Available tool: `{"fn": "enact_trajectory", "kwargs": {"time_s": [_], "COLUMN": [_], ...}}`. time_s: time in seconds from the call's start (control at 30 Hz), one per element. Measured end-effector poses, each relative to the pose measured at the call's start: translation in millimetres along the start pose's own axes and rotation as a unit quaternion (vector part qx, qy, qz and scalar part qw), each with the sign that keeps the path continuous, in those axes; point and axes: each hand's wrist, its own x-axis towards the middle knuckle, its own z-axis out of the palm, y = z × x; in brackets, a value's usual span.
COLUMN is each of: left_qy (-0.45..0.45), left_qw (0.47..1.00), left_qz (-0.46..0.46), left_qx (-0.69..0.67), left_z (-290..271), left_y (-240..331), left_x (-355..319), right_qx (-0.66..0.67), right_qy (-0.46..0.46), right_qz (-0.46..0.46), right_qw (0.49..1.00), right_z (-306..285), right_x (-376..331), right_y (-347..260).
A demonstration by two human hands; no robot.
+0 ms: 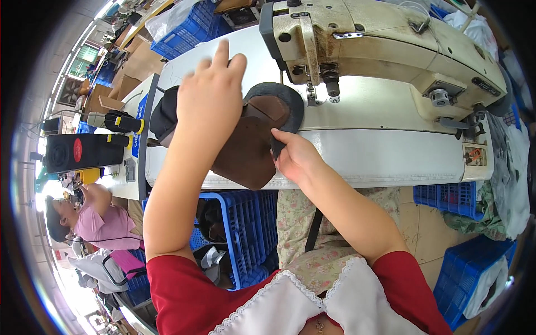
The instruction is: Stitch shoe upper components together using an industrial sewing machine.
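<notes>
A flat brown workpiece (245,151), its rounded end edged in black, lies on the white sewing table in front of the sewing machine needle area (312,92). My right hand (296,156) pinches its right edge, thumb on top, by a small black flap. Over its left part hovers my left hand (212,86), slightly blurred, one finger stretched out and the others partly bent; I see nothing in it. Black material (164,114) at the left is partly hidden behind that hand and wrist; I cannot tell whether it belongs to the workpiece.
The cream sewing machine (385,42) spans the table's far side. Blue crates stand below the near edge, one (251,229) beside my lap, and another (184,28) behind the table. A black machine (78,152) stands at left, near a person in pink (106,223).
</notes>
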Motion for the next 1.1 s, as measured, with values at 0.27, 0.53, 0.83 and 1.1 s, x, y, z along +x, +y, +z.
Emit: {"fn": "enact_trajectory", "kwargs": {"time_s": [0.27, 0.53, 0.83, 1.1], "left_qy": [0.000, -0.243, -0.188, -0.307], "left_qw": [0.987, 0.960, 0.956, 0.903], "left_qz": [0.010, 0.130, 0.196, 0.298], "left_qx": [0.158, 0.053, 0.108, 0.024], "left_z": [-26.7, -16.7, 18.2, 23.2], "left_y": [-4.9, 59.6, 61.0, 49.6], "left_x": [-14.2, -80.3, -89.0, -41.0], "right_qx": [-0.058, -0.033, -0.022, -0.049], "right_qy": [0.041, 0.046, 0.075, 0.095], "right_qz": [-0.007, 0.051, 0.030, -0.014], "right_qw": [0.997, 0.997, 0.996, 0.994], "right_z": [4.5, -3.0, 0.8, -15.6], "right_x": [4.0, 15.9, 17.9, 22.1], "right_y": [-4.8, -15.0, -24.7, -19.7]}}
